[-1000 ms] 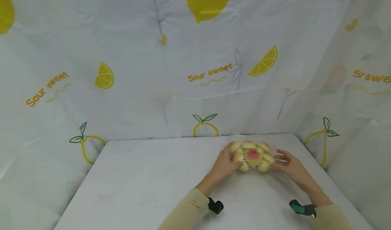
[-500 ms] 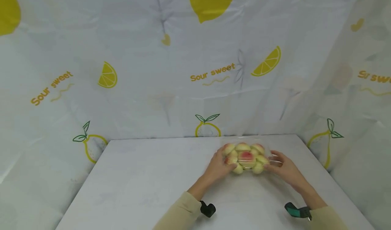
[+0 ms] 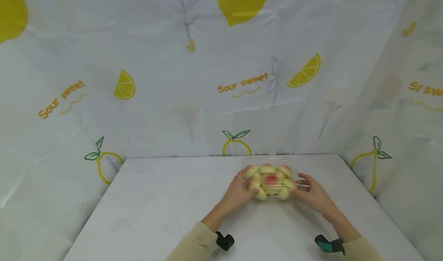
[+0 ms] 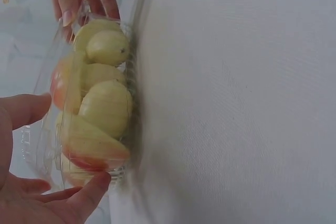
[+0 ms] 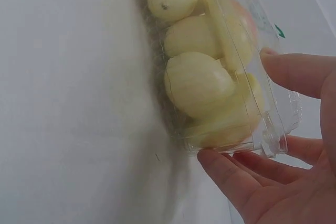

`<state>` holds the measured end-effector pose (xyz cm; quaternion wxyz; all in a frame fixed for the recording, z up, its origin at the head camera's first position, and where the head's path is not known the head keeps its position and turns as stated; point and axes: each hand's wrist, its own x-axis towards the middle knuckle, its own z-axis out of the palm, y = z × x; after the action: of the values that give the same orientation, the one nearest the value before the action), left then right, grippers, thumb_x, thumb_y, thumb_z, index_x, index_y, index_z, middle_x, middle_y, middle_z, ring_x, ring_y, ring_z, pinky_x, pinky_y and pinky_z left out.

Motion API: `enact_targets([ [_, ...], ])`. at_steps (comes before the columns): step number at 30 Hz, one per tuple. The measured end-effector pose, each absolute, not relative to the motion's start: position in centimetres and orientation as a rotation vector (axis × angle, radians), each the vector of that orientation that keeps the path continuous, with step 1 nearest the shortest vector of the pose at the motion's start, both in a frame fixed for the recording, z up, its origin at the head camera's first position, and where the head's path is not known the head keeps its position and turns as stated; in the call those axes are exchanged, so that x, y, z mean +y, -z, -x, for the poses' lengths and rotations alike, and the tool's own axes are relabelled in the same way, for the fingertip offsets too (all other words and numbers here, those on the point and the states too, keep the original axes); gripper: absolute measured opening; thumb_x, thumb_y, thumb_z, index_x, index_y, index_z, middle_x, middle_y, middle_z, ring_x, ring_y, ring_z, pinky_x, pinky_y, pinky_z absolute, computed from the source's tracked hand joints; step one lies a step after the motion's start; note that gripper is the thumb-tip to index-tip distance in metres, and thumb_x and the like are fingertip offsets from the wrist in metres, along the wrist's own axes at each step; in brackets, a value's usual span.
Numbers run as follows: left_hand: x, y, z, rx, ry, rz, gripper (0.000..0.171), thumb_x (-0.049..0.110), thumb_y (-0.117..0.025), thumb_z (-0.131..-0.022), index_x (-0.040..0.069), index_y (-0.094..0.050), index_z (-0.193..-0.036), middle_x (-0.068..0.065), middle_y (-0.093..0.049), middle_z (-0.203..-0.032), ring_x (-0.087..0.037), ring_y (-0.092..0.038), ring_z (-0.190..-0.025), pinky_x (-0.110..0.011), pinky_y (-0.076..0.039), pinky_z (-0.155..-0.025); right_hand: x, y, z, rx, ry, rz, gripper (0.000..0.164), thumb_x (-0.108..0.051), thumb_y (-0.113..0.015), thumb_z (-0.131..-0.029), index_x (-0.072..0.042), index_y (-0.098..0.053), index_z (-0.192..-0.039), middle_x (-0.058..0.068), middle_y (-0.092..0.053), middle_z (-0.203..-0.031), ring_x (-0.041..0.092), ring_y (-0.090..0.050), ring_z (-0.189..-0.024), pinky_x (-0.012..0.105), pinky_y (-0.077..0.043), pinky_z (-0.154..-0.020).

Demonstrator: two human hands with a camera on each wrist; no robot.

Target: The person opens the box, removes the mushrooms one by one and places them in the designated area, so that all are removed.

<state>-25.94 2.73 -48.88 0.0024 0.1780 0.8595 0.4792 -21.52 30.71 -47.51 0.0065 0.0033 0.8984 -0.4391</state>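
A clear plastic fruit box (image 3: 270,161) with its lid down is near the back of the white table, right of centre. Several pale yellow peaches blushed with red (image 3: 271,179) fill it. My left hand (image 3: 237,191) grips the left end, thumb over the upper side and fingertips low at the corner, as the left wrist view shows. The right hand (image 3: 313,195) holds the opposite end the same way; in the right wrist view its thumb (image 5: 294,72) lies along the lid side. Whether the box's underside touches the table I cannot tell.
The white table (image 3: 166,203) ends at a back edge just behind the box. A white sheet printed with lemons (image 3: 155,111) hangs behind and at the sides. Dark wrist-worn devices (image 3: 225,241) sit at both cuffs.
Both hands have carried the box of peaches to the left and slightly toward me across the table. Their grip on its two ends looks the same. The head view has shifted a little.
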Motion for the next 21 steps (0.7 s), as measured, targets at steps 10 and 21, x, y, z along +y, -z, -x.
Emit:
enact_targets([
  [10, 0.6, 48.6, 25.3, 2.705, -1.477, -0.536, 0.089, 0.029, -0.076, -0.082, -0.008, -0.034, -0.151, -0.029, -0.049, -0.144, -0.040, -0.048, -0.135, -0.053, -0.043, -0.111, 28.6, 47.8, 21.4, 2.792, 1.435, 0.024, 0.087, -0.034, -0.077, -0.091, 0.007, -0.029, -0.153, 0.033, -0.047, -0.141, 0.049, -0.052, -0.128, 0.048, -0.055, -0.096],
  [21, -2.2, 48.8, 25.0, 2.693, -1.489, -0.509, 0.089, 0.030, -0.078, -0.083, -0.008, -0.034, -0.151, -0.028, -0.050, -0.142, -0.041, -0.054, -0.127, -0.055, -0.047, -0.105, 26.2, 48.0, 21.6, 2.775, 1.480, 0.040, 0.085, -0.031, -0.079, -0.089, 0.004, -0.034, -0.152, 0.030, -0.051, -0.138, 0.045, -0.055, -0.126, 0.040, -0.055, -0.093],
])
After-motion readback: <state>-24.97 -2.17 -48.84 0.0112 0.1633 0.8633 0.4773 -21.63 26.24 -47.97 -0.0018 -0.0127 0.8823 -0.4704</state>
